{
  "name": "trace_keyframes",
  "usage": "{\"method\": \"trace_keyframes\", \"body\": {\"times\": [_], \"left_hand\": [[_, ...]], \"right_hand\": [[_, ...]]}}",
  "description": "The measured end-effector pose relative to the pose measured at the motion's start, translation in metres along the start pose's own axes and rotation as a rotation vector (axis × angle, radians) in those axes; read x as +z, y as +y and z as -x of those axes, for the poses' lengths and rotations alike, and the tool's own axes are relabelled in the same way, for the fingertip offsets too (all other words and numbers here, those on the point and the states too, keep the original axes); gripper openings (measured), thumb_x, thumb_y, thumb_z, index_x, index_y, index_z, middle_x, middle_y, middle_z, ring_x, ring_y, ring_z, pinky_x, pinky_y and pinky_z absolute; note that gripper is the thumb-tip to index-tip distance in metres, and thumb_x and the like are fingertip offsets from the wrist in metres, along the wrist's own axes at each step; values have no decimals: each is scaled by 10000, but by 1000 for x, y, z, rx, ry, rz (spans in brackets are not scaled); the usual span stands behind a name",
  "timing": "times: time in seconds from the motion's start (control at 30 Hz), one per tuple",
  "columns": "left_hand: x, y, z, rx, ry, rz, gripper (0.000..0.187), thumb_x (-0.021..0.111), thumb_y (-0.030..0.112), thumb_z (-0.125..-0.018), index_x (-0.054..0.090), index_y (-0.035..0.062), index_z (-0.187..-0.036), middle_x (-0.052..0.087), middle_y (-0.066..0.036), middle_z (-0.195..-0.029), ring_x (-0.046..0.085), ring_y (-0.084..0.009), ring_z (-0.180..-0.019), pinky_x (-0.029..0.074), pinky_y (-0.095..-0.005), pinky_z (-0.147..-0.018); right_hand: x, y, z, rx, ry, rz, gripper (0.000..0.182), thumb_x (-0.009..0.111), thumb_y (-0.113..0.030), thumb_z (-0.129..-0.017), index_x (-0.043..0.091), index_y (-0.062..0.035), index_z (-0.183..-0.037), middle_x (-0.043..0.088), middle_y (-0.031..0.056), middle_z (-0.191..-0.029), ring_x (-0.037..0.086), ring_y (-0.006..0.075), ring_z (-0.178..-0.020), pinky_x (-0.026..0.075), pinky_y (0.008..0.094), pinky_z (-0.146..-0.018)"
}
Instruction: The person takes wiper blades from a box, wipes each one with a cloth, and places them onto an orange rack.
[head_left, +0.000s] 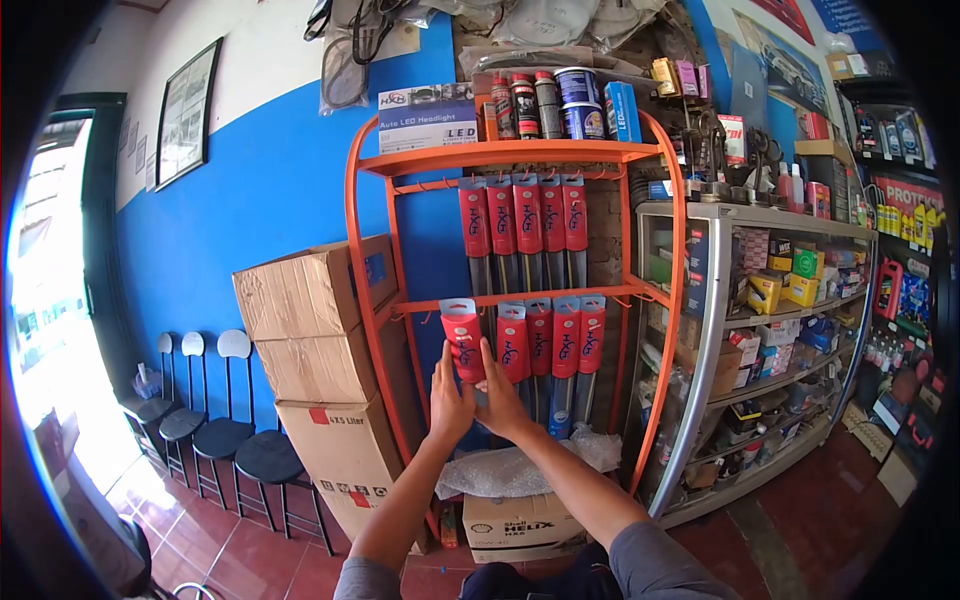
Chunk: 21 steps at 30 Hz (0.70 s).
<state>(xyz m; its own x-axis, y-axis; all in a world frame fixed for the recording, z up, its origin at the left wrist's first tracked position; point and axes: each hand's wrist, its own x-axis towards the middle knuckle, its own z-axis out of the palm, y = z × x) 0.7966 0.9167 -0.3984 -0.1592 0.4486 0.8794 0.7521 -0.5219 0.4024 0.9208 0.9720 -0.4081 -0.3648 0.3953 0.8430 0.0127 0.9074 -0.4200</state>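
Observation:
Both my hands are raised in front of an orange metal rack [500, 153]. Between them is a red wiper blade pack [463, 338] with a blue print and a pale hanging tab, upright and slightly tilted. My left hand [450, 402] grips its left side, and my right hand [503, 398] holds its right side, fingers pointing up. The pack's lower part is hidden behind the hands. Just right of it, similar red packs [513, 345] hang from the rack's lower bar. Another row of red packs [526, 215] hangs from the upper bar.
Stacked cardboard boxes [300, 300] stand left of the rack, with black stools [222, 440] beyond them. A glass display cabinet [790, 300] is at the right. Below the packs, bubble wrap [520, 472] lies over a Shell Helix carton [520, 530].

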Motion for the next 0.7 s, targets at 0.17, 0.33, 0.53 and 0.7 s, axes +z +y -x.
{"method": "trace_keyframes", "body": {"times": [0.17,0.33,0.53,0.7], "left_hand": [[19,-21,5,-19,-138,26,818,519,-6,-894,165,35,-1630,470,-279,-1434,521,-484,-1296,468,-494,-1061],[36,-39,1,-46,-192,25,827,501,-6,-895,131,33,-1635,405,-293,-1500,502,-498,-1317,467,-496,-1075],[45,-65,-4,-61,-234,8,826,516,13,-894,149,34,-1634,396,-297,-1507,467,-495,-1346,443,-495,-1101],[66,-107,-17,-36,-237,-24,842,537,23,-880,166,40,-1635,398,-298,-1506,481,-499,-1308,416,-510,-1119]], "right_hand": [[9,36,13,47,40,41,1185,749,8,-823,-79,-143,-1657,501,245,-1313,612,369,-1095,529,438,-924],[10,60,7,88,27,21,1198,751,12,-829,-107,-137,-1652,484,246,-1327,620,344,-1079,532,422,-919],[21,81,1,173,6,44,1229,768,16,-809,-119,-119,-1648,473,266,-1333,624,345,-1071,537,416,-907],[29,103,-17,216,-36,60,1260,791,3,-782,-126,-96,-1640,462,308,-1389,605,388,-1164,536,418,-935]]}}
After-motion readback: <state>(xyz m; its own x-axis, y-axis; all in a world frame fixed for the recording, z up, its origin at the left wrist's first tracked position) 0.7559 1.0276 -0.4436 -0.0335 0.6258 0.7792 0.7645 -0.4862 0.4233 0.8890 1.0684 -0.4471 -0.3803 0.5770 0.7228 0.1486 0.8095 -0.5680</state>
